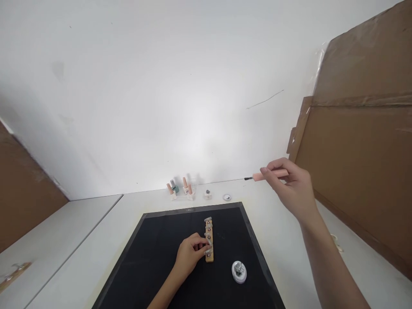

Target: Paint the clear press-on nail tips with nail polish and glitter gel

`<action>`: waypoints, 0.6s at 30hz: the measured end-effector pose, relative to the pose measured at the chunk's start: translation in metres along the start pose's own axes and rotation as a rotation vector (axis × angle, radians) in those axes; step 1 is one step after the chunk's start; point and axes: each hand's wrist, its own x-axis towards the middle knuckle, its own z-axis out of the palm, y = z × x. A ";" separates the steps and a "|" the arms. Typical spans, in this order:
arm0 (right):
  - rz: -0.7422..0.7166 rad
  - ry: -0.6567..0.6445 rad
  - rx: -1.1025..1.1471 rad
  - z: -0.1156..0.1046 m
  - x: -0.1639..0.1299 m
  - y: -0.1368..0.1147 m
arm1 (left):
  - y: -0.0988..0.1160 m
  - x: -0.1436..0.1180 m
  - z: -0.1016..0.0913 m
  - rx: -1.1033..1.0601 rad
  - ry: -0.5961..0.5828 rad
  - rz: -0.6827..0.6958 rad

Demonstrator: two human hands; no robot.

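Observation:
My right hand (pixel 291 182) is raised at the right, closed around the pink cap of a nail polish brush (pixel 279 173). Its dark bristles point left, in the air in front of the wall. Low over the black mat, the thumb and fingers of my left hand (pixel 192 252) pinch a pale false nail (pixel 209 243) at the wooden nail stand (pixel 209 259). Several more clear nail tips stick out along this narrow strip on metal holders. Whether the pinched nail touches its holder I cannot tell. An opened bottle (pixel 207 196) with a dark mouth stands beyond the mat.
Several capped nail polish bottles (pixel 189 195) are grouped by the wall. A small white round lid (pixel 227 197) lies to their right. On the black mat (pixel 154 257) sits a white dish (pixel 239 278) with silvery bits. Cardboard panels (pixel 357 141) flank the table; another wooden strip (pixel 14 277) lies far left.

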 end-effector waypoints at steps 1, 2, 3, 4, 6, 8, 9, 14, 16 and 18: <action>0.015 0.000 -0.002 -0.001 0.001 0.002 | 0.000 0.000 0.000 -0.005 -0.001 0.010; 0.028 -0.001 -0.003 -0.001 0.002 0.004 | 0.001 0.000 -0.001 -0.009 -0.003 0.020; 0.039 -0.003 -0.002 -0.002 0.003 0.006 | 0.001 0.000 -0.001 -0.012 -0.007 0.028; 0.047 -0.008 -0.001 -0.002 0.004 0.007 | 0.001 0.001 -0.001 -0.015 -0.012 0.034; 0.058 -0.018 0.000 -0.002 0.005 0.010 | 0.001 0.001 -0.001 -0.018 -0.016 0.039; 0.063 -0.028 -0.003 -0.001 0.005 0.012 | 0.001 0.002 0.000 -0.021 -0.013 0.036; 0.063 -0.032 -0.006 -0.001 0.006 0.013 | 0.000 0.003 0.001 -0.024 -0.008 0.032; 0.058 -0.039 -0.015 0.002 0.007 0.015 | -0.003 0.005 0.004 -0.068 0.040 0.011; 0.062 -0.039 -0.015 0.002 0.007 0.015 | -0.003 0.005 0.004 -0.097 0.064 0.007; 0.063 -0.039 -0.017 0.002 0.008 0.016 | -0.001 0.005 0.003 -0.126 0.089 0.003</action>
